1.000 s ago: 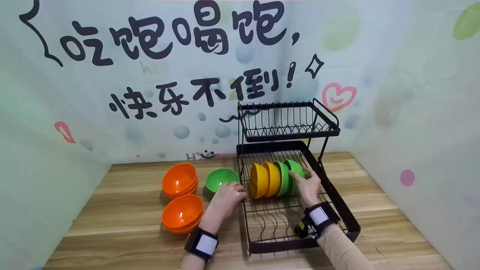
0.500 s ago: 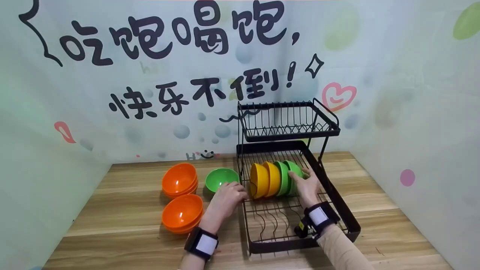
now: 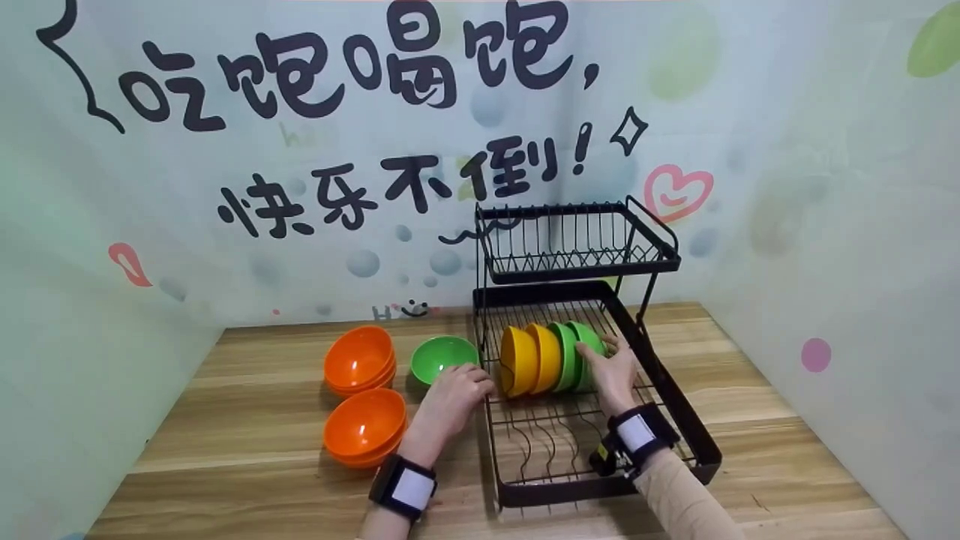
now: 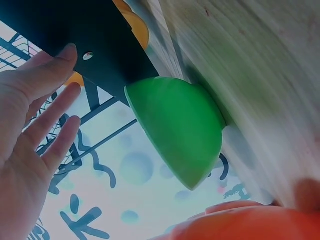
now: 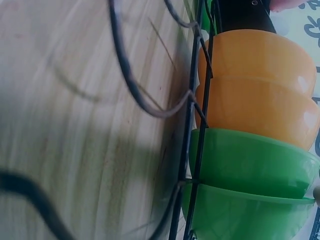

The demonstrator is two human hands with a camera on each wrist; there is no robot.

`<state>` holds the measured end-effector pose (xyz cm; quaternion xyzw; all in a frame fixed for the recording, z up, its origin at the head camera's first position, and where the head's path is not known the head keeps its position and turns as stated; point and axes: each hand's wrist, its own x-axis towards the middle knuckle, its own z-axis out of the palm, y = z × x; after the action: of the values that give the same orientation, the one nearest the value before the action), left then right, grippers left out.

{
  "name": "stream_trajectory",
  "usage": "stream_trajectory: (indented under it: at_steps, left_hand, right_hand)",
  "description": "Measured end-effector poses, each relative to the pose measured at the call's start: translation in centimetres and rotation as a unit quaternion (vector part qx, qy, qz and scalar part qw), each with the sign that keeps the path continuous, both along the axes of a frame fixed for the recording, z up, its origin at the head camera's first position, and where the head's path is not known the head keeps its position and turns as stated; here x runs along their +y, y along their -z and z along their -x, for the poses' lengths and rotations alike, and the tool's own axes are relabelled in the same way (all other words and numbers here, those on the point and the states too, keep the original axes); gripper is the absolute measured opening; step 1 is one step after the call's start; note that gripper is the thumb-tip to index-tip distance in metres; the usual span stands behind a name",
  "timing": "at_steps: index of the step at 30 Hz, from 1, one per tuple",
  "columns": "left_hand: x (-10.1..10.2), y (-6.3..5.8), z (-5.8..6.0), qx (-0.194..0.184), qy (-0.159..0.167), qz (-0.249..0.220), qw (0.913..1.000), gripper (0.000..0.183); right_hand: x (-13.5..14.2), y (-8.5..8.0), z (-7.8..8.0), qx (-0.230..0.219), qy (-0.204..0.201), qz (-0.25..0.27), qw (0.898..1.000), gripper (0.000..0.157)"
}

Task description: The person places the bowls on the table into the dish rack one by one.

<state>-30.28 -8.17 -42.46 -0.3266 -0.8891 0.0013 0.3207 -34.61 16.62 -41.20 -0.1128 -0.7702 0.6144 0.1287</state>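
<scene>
In the head view, several bowls stand on edge in a row on the black dish rack's (image 3: 600, 491) lower tier: two yellow bowls (image 3: 517, 364) at left, then two green ones. My right hand (image 3: 615, 375) holds the rightmost green bowl (image 3: 591, 337), thumb on its left side and fingers over its right. The right wrist view shows this green bowl (image 5: 245, 212) behind the rack's wires. My left hand (image 3: 454, 397) rests by the rack's left rim, in front of a loose green bowl (image 3: 435, 356). In the left wrist view its fingers (image 4: 62, 145) are spread, holding nothing.
Two stacks of orange bowls stand on the wooden table (image 3: 225, 450) at left, a rear stack (image 3: 358, 358) and a front stack (image 3: 364, 424). The rack's upper tier (image 3: 585, 274) overhangs the rear. Printed cloth walls (image 3: 300, 285) enclose the table.
My right hand has shifted slightly left with the rightmost green bowl, which now sits closer to the green bowl beside it. The left hand stays in place.
</scene>
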Motion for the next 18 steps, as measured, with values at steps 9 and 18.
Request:
stream_trajectory:
  at_steps: [9, 18]
  left_hand:
    - [0.01, 0.57, 0.31, 0.017, -0.069, -0.018, 0.9973, 0.039]
    - [-0.16, 1.05, 0.33, 0.023, -0.137, -0.055, 0.9887, 0.046]
  right_hand:
    - [-0.33, 0.19, -0.04, 0.063, 0.018, -0.031, 0.997, 0.052]
    - [-0.65, 0.24, 0.08, 0.131, 0.050, -0.053, 0.989, 0.041]
